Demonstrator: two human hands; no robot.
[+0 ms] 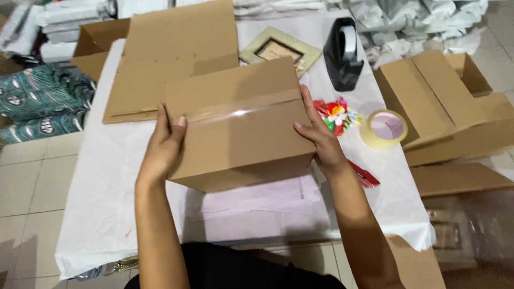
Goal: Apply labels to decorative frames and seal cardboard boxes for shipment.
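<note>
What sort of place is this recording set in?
Probably a small packing or order-shipping area, perhaps home-run. Both hands, left and right, grip a taped cardboard box over a white-covered table; a tape dispenser, tape roll and flattened cartons lie around.

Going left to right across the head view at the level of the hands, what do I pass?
Patterned fabric bundles → left hand → taped cardboard box → right hand → colourful flower ornament → roll of clear tape → open cardboard box.
</note>
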